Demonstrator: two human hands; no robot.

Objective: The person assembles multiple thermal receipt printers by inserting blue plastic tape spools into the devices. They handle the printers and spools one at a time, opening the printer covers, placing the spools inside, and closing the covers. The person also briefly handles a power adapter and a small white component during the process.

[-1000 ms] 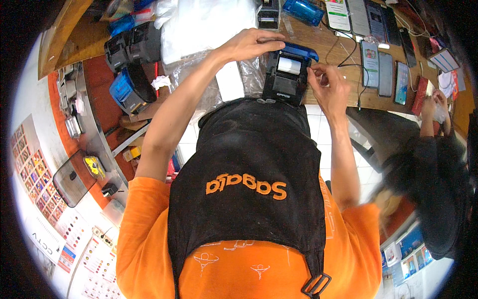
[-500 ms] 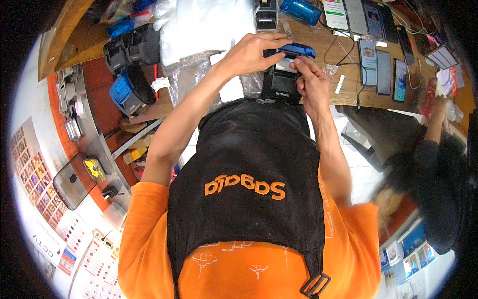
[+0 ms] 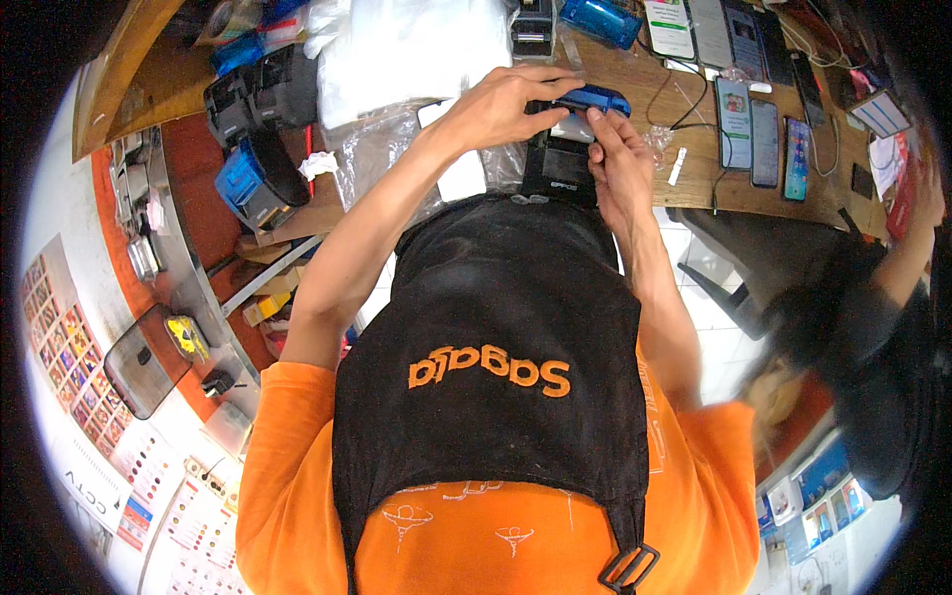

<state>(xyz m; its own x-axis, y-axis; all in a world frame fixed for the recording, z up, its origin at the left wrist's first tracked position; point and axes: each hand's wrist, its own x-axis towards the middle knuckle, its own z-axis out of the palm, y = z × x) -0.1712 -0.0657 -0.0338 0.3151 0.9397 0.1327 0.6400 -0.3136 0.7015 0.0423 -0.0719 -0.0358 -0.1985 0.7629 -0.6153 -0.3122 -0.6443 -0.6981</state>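
A small black printer (image 3: pixel 555 171) with a translucent blue lid (image 3: pixel 605 99) sits at the near edge of the wooden table, in front of my chest. The lid is raised, and a whitish piece (image 3: pixel 575 128), perhaps paper, shows beneath it. My left hand (image 3: pixel 506 107) reaches over from the left and grips the lid between thumb and fingers. My right hand (image 3: pixel 627 164) is closed at the printer's right side, its index fingertip just below the lid. Its other fingers are curled, and what they touch is partly hidden.
Clear plastic bags (image 3: pixel 412 59) cover the table to the left, near black devices (image 3: pixel 263 94) and a blue-and-black one (image 3: pixel 253 183). Several phones (image 3: pixel 764 144) and black cables (image 3: pixel 684 124) lie right. Another person's arm (image 3: pixel 907 248) reaches in at far right.
My right hand has shifted slightly, its index finger straighter beside the lid. My left hand stays nearly still. The other person's arm has moved farther right.
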